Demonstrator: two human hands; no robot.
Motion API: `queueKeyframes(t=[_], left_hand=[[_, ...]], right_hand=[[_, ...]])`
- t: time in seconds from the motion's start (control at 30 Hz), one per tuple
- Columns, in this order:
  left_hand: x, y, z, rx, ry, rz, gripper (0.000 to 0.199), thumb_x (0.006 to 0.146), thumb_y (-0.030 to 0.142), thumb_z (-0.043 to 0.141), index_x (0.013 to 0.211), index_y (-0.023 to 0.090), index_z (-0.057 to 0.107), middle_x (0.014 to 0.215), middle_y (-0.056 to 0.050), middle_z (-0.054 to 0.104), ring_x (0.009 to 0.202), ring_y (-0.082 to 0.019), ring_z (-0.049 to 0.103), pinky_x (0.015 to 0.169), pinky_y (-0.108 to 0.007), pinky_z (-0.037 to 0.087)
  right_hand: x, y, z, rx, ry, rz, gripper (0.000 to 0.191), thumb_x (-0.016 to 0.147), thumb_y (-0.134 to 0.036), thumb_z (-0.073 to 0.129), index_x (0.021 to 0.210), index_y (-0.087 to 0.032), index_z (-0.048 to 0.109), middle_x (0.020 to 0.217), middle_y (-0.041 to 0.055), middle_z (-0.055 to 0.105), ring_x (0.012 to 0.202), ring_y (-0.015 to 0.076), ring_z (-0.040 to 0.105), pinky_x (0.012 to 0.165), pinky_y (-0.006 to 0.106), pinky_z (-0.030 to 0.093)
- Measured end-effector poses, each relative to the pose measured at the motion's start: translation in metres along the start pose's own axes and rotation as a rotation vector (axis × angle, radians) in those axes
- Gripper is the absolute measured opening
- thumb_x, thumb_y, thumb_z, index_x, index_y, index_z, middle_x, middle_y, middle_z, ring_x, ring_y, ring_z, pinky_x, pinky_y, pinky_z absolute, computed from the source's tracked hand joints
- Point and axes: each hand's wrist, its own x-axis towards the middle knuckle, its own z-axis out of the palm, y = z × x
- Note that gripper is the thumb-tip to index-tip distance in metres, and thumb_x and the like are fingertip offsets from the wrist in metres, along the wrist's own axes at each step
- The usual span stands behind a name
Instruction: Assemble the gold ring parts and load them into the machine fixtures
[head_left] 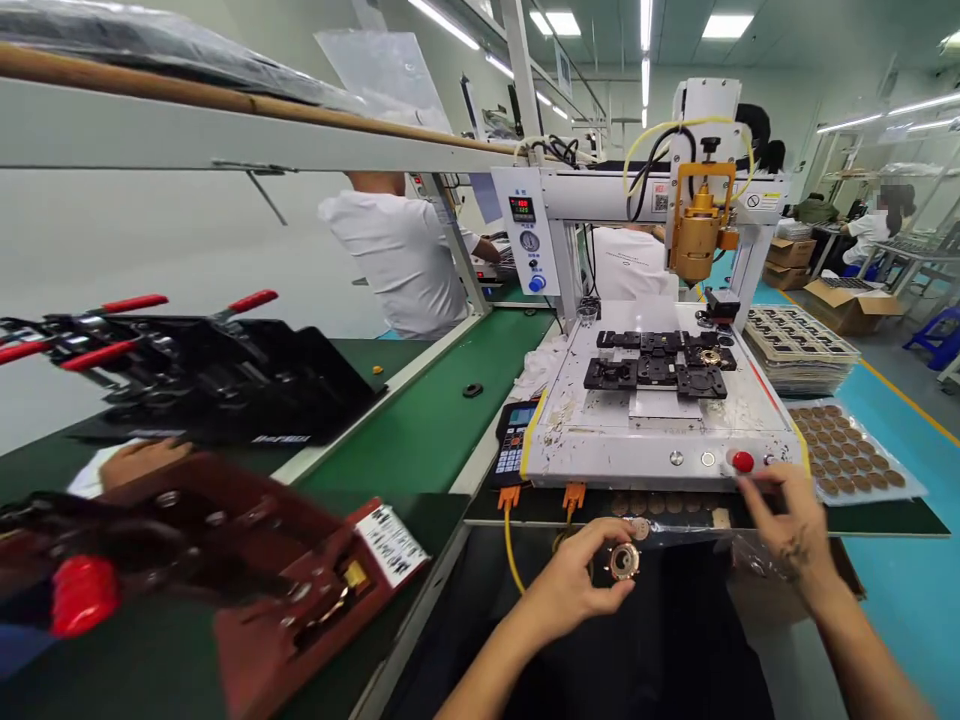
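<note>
My left hand (574, 580) pinches a round gold-coloured watch case (623, 562) with an open centre between thumb and fingers, above a black cloth at the bench's front edge. At the front right corner of a white dispensing machine (600, 440), my right hand (795, 535) has its fingertips close to the red button (742, 461). Its fingers are apart with nothing visible between them; whether they touch the button I cannot tell. Black fixtures (656, 368) lie on the machine's bed, one bearing a gold ring-shaped part (709, 356). Above them hangs the gold-coloured dispensing head (696, 235).
Round brown discs (851, 455) lie in rows on a sheet at right, before stacked trays (799, 350). A keypad controller (516, 437) stands left of the machine. Further left are a green conveyor (435, 400), a brown press (277, 590) and red-handled clamps (225, 370). Co-workers sit beyond.
</note>
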Motion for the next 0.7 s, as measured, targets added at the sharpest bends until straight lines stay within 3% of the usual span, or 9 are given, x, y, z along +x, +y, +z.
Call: queueKeyframes(t=[0.03, 0.1, 0.2, 0.3, 0.43, 0.53, 0.63, 0.7], left_hand=[[0.001, -0.006, 0.003, 0.001, -0.029, 0.004, 0.039, 0.072, 0.015, 0.08, 0.107, 0.025, 0.067, 0.134, -0.008, 0.073, 0.13, -0.028, 0.065, 0.114, -0.042, 0.048], [0.006, -0.016, 0.007, 0.024, -0.063, 0.004, 0.039, 0.071, 0.015, 0.081, 0.107, 0.025, 0.068, 0.142, -0.009, 0.069, 0.142, -0.03, 0.057, 0.122, -0.044, 0.041], [0.017, -0.023, 0.009, 0.085, -0.096, -0.015, 0.037, 0.074, 0.018, 0.08, 0.109, 0.024, 0.069, 0.144, -0.01, 0.069, 0.144, -0.031, 0.056, 0.123, -0.046, 0.04], [0.024, -0.024, 0.008, 0.111, -0.129, -0.027, 0.036, 0.075, 0.018, 0.081, 0.108, 0.024, 0.07, 0.143, -0.01, 0.07, 0.141, -0.03, 0.059, 0.121, -0.044, 0.042], [0.026, -0.021, 0.005, 0.142, -0.18, -0.038, 0.03, 0.075, 0.017, 0.081, 0.102, 0.023, 0.071, 0.151, -0.01, 0.066, 0.147, -0.03, 0.053, 0.127, -0.045, 0.034], [0.026, -0.02, 0.002, 0.153, -0.197, -0.065, 0.03, 0.075, 0.018, 0.082, 0.103, 0.024, 0.072, 0.151, -0.01, 0.065, 0.148, -0.031, 0.052, 0.125, -0.044, 0.037], [0.027, -0.022, 0.004, 0.151, -0.186, -0.073, 0.03, 0.077, 0.021, 0.081, 0.106, 0.024, 0.071, 0.149, -0.01, 0.067, 0.147, -0.032, 0.054, 0.123, -0.043, 0.041], [0.026, -0.024, 0.009, 0.151, -0.164, -0.066, 0.03, 0.077, 0.02, 0.083, 0.104, 0.024, 0.07, 0.15, -0.011, 0.066, 0.149, -0.031, 0.052, 0.126, -0.045, 0.036]], right_hand=[[-0.008, -0.015, 0.014, 0.096, -0.155, -0.043, 0.009, 0.106, -0.029, 0.059, 0.1, -0.025, 0.064, 0.093, 0.0073, 0.067, 0.088, 0.0254, 0.064, 0.08, 0.04, 0.054], [-0.023, -0.04, 0.045, 0.212, -0.42, -0.119, 0.016, 0.108, -0.022, 0.052, 0.11, -0.026, 0.067, 0.102, 0.0083, 0.071, 0.095, 0.0251, 0.068, 0.084, 0.038, 0.058], [-0.038, -0.052, 0.085, 0.209, -0.494, -0.154, 0.02, 0.106, -0.02, 0.053, 0.115, -0.025, 0.07, 0.105, 0.0101, 0.071, 0.1, 0.0283, 0.069, 0.088, 0.043, 0.06], [-0.045, -0.041, 0.107, 0.176, -0.494, -0.169, 0.018, 0.105, -0.024, 0.057, 0.112, -0.023, 0.073, 0.102, 0.0122, 0.071, 0.098, 0.0319, 0.067, 0.084, 0.047, 0.06], [-0.054, -0.025, 0.114, 0.19, -0.502, -0.218, 0.025, 0.108, -0.025, 0.052, 0.11, -0.022, 0.076, 0.1, 0.0134, 0.073, 0.093, 0.0302, 0.065, 0.085, 0.047, 0.057], [-0.07, -0.021, 0.111, 0.255, -0.519, -0.258, 0.03, 0.108, -0.027, 0.049, 0.104, -0.023, 0.078, 0.094, 0.0125, 0.076, 0.084, 0.0269, 0.067, 0.078, 0.043, 0.056], [-0.089, -0.024, 0.098, 0.33, -0.535, -0.239, 0.025, 0.106, -0.029, 0.054, 0.098, -0.026, 0.078, 0.092, 0.0098, 0.078, 0.081, 0.0253, 0.069, 0.073, 0.04, 0.056], [-0.098, -0.025, 0.082, 0.359, -0.515, -0.155, 0.021, 0.105, -0.028, 0.056, 0.1, -0.026, 0.077, 0.098, 0.0094, 0.079, 0.088, 0.0262, 0.072, 0.08, 0.042, 0.057]])
